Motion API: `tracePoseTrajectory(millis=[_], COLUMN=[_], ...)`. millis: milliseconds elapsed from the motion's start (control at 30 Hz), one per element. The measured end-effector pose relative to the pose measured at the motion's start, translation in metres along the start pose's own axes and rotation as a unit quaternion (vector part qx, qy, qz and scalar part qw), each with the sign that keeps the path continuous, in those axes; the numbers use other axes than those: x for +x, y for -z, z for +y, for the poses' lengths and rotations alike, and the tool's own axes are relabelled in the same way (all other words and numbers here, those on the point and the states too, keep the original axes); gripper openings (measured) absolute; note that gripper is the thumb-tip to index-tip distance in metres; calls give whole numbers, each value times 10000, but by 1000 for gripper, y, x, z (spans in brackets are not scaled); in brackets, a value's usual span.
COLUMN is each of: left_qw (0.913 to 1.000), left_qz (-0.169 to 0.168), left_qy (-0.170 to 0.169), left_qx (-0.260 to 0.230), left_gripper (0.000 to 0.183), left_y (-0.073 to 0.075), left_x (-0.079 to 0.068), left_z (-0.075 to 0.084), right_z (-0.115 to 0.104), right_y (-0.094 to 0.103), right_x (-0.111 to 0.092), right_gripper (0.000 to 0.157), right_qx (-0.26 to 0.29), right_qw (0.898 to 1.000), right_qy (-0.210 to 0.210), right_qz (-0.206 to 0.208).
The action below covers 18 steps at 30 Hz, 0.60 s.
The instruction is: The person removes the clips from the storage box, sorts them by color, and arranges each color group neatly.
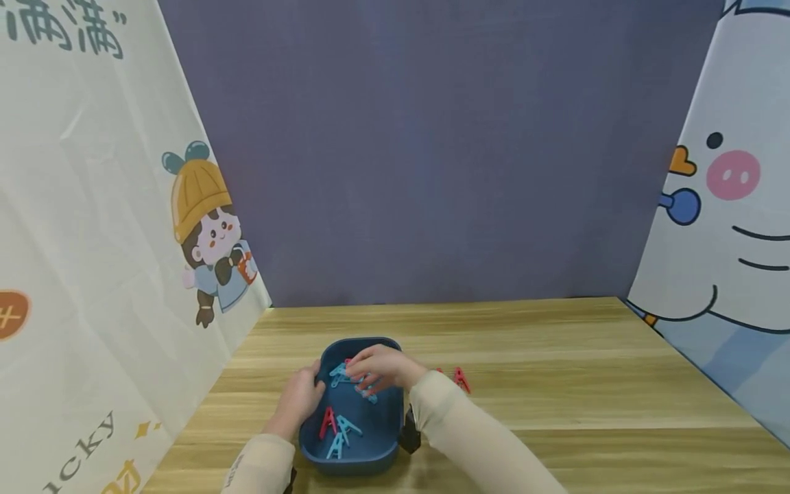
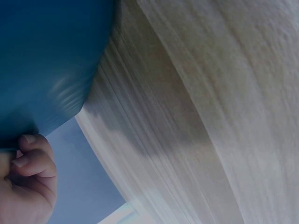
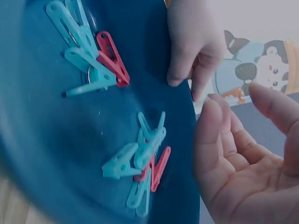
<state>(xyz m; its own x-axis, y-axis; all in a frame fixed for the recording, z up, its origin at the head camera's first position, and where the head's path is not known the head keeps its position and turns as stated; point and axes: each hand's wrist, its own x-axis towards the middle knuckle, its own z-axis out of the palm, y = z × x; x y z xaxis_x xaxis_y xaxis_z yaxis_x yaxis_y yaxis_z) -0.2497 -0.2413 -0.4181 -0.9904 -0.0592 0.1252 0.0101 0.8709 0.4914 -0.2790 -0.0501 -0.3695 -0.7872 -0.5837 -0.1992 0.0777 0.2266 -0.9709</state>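
A dark blue plastic basin [image 1: 387, 432] stands on the table with light blue and red clothespins inside. My left hand [image 1: 302, 394] grips its left rim, thumb over the inner side; in the left wrist view curled fingers [image 2: 39, 156] press against the outer wall. Over the far half of the basin hovers my right hand [image 1: 384, 367], its fingers loosely bent and nothing between them in the right wrist view. Below it lies a cluster of light blue clothespins [image 3: 149, 149] with a red clothespin [image 3: 161, 168] among them. Nearer me rest a red clothespin [image 1: 328, 421] and light blue clothespins [image 1: 336, 446].
Red clothespins [image 1: 461, 379] lie on the wooden table [image 1: 555, 384] right of the basin, partly behind my right forearm. A dark grey panel [image 1: 432, 151] rises at the back, and printed sheets [image 1: 92, 206] flank the table on both sides.
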Motion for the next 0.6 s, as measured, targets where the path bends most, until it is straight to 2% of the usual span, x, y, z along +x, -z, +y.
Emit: tracePoseTrajectory(millis=[267, 533, 600], left_qw=[9997, 9988, 9985], left_qz=[90, 249, 294], left_qy=[-200, -408, -454], left_qx=[-57, 50, 73], left_gripper=[45, 45, 45], left_y=[2, 0, 0], left_x=[0, 0, 0], left_z=[-2, -3, -3], right_z=[-5, 1, 4], right_y=[-18, -28, -29], right_x=[10, 23, 25], right_gripper=[20, 21, 26], right_qx=[-91, -190, -186], right_qw=[9999, 9990, 9987], right_qy=[-133, -386, -464], right_qz=[-39, 80, 59])
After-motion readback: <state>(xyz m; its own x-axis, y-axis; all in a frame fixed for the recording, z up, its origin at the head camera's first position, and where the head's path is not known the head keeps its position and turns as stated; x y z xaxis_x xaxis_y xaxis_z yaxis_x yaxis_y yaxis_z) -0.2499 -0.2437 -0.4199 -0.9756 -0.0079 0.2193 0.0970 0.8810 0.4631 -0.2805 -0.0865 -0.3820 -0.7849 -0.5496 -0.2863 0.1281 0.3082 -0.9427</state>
